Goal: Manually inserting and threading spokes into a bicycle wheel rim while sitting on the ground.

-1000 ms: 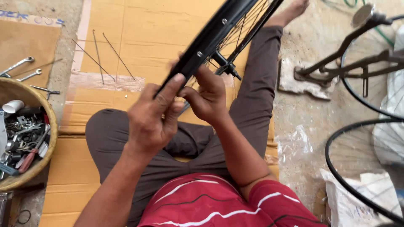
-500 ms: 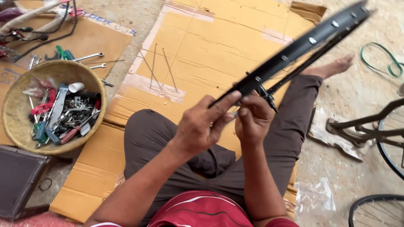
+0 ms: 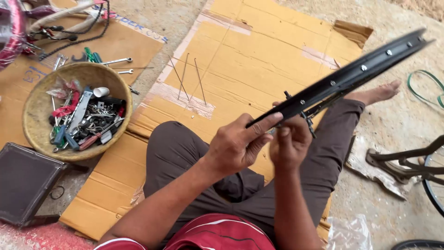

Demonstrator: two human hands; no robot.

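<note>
Two hands work on one black rim, held above the lap of a person seated cross-legged on cardboard. Left hand grips the rim's near end, thumb laid along the outer face, fingers curled beneath. Right hand sits just beside it under the rim, fingers closed at the rim's inner side; whether it pinches a spoke or a nipple cannot be told. From the hands the rim rises tilted toward the upper right, passing over the right knee and near the bare foot. Left of the rim, three loose spokes lie on the cardboard. Further left, well apart from the rim, a woven basket holds mixed tools; spanners lie just beyond it. Right of the rim, a green hoop lies on the ground.
</note>
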